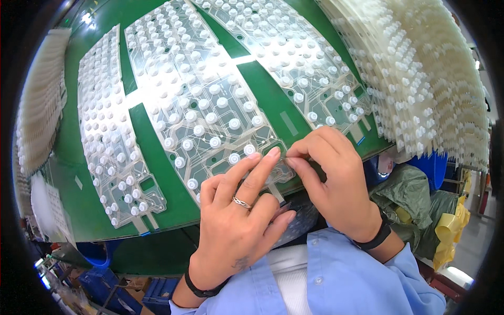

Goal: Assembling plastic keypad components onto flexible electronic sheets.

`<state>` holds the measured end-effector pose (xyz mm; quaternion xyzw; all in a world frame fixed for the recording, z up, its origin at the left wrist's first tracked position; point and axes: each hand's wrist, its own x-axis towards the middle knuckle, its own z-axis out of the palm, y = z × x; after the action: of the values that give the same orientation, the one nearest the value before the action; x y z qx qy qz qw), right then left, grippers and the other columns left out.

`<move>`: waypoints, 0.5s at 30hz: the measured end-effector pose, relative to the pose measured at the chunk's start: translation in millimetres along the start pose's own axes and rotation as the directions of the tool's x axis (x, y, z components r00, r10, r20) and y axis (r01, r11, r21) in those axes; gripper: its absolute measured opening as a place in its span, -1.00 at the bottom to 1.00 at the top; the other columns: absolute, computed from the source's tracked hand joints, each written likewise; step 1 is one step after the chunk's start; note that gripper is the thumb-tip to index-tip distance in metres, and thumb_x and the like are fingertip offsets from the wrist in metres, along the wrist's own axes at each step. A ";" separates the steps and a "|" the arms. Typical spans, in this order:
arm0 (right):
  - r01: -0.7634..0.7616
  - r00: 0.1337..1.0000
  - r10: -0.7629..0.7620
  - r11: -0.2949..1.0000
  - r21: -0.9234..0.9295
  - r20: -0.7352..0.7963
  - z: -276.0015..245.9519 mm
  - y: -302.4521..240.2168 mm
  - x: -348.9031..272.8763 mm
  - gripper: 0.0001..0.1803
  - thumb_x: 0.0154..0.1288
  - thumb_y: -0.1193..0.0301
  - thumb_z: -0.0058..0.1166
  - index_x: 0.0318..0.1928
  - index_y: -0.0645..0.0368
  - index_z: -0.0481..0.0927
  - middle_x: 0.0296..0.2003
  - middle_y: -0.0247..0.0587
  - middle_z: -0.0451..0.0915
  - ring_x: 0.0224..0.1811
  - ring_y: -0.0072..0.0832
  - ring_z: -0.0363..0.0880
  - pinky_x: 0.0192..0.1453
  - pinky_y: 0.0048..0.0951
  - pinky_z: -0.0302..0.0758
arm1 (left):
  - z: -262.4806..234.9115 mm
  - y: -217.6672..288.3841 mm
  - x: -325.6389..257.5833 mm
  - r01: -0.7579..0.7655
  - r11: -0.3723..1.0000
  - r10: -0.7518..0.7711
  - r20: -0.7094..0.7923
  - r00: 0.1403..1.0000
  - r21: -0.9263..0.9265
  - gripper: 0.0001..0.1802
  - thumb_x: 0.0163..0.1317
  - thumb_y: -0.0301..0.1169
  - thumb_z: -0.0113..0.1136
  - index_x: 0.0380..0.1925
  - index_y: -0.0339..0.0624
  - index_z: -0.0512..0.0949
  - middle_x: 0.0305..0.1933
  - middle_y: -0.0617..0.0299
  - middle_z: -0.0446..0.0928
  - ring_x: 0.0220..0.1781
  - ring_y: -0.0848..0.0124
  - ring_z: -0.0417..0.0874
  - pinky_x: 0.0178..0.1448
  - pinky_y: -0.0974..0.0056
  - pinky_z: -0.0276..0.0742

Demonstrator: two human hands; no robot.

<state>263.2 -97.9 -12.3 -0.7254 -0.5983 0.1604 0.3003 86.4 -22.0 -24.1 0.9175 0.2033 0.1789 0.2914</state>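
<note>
The middle keyboard membrane (202, 116), a clear circuit film dotted with white rubber domes, is laid on the green tabletop (148, 140), its near end at the front edge. Over that end the left hand (231, 223) is held with two fingers extended and the thumb apart; nothing is seen to be gripped. At the membrane's near right corner, the thumb and index finger of the right hand (338, 181) are pressed together; whether film or some small piece is pinched cannot be told. Toward the tabletop's right edge, a membrane stack (415, 79) is placed. The film is judged light, flexible, slippery and easily creased, best held by its bare margins, clear of domes and traces.
</note>
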 end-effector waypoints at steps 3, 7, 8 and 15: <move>-0.058 0.997 0.057 0.998 0.014 0.046 -3.1 -7.2 5.2 -0.80 0.17 0.59 0.19 -0.16 0.23 0.56 -0.27 -0.09 0.49 -0.19 -0.14 0.50 -0.10 -0.21 0.41 | -2.5 0.9 -1.6 0.009 1.000 -0.010 -0.011 1.000 -0.003 -0.73 -0.09 -0.29 0.46 -0.58 -0.10 0.52 0.35 -0.03 0.45 0.30 0.05 0.45 0.17 0.08 0.28; -0.086 0.996 0.088 0.994 0.069 -0.031 -2.8 -10.2 4.4 -0.79 0.16 0.60 0.20 -0.16 0.25 0.56 -0.27 -0.09 0.48 -0.18 -0.13 0.49 -0.09 -0.21 0.42 | -2.9 -0.3 -2.5 0.004 1.000 -0.005 -0.011 1.000 -0.013 -0.73 -0.12 -0.29 0.46 -0.57 -0.10 0.52 0.35 -0.05 0.45 0.29 0.05 0.46 0.14 0.08 0.28; -0.060 0.997 0.063 0.997 0.051 -0.049 -2.0 -9.0 2.3 -0.79 0.16 0.60 0.20 -0.16 0.25 0.56 -0.27 -0.09 0.48 -0.18 -0.14 0.49 -0.10 -0.21 0.42 | -2.0 -0.7 -1.9 0.003 1.000 -0.003 -0.012 1.000 -0.013 -0.73 -0.12 -0.29 0.46 -0.57 -0.10 0.52 0.35 -0.05 0.44 0.29 0.05 0.46 0.14 0.08 0.28; 0.036 0.991 -0.038 0.999 -0.015 -0.131 7.0 -2.3 -4.5 -0.80 0.12 0.61 0.25 -0.20 0.24 0.61 -0.29 -0.14 0.50 -0.24 -0.17 0.49 -0.15 -0.24 0.44 | -0.2 -1.8 -2.4 -0.001 1.000 0.001 -0.021 1.000 0.000 -0.72 -0.11 -0.27 0.46 -0.56 -0.10 0.52 0.35 -0.02 0.45 0.29 0.06 0.47 0.15 0.09 0.28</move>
<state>256.3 -100.3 -16.8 -0.7249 -0.5917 0.1032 0.3374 83.8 -21.7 -25.5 0.9157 0.2060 0.1884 0.2891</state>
